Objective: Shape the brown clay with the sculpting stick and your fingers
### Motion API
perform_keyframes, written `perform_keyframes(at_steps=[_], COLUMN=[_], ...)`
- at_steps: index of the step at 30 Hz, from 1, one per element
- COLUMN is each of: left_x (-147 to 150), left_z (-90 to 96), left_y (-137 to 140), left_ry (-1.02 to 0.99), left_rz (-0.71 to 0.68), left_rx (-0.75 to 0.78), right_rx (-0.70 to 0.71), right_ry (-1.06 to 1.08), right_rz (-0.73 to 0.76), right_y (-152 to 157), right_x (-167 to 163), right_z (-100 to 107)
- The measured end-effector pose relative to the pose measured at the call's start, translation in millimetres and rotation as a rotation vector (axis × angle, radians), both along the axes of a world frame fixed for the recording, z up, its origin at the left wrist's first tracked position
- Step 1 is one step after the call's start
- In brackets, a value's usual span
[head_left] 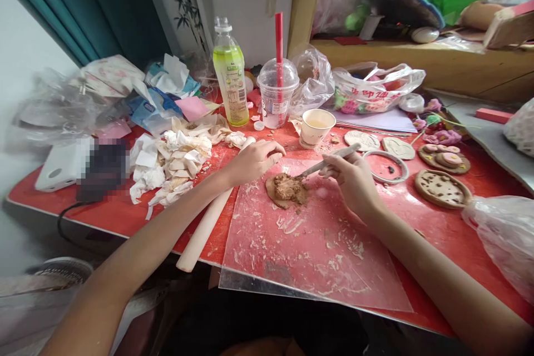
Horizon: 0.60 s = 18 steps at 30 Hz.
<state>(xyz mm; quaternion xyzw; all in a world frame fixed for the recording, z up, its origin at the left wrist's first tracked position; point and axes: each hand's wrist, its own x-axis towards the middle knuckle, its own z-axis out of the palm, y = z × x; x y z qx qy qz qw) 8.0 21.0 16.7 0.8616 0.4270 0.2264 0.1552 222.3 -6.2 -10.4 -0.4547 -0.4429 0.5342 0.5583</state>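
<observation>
Three o'clock from brown clay, I see the right hand gripping a tool; at eleven, left hand unclenched.

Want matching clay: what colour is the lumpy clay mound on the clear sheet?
The lumpy clay mound is brown; the head view shows it.

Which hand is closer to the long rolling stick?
Left. The left hand is over the rolling stick, near its far end; touching is unclear. The right hand is farther away, past the brown clay, holding a tool.
</observation>
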Motion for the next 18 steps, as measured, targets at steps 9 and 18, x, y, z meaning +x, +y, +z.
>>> perform_keyframes(at_steps=[9,18], left_x=[0.1,0.5], left_z=[-0.7,-1.2], left_y=[0.3,0.5], left_ry=[0.004,0.013], left_rz=[0.002,0.002], left_rx=[0.003,-0.002], right_rx=[-0.045,-0.014], right_ry=[0.008,0.011], right_rz=[0.035,0.04], right_y=[-3.4,-5.0], right_x=[-5.6,-9.0], right_z=[-1.4,-2.6])
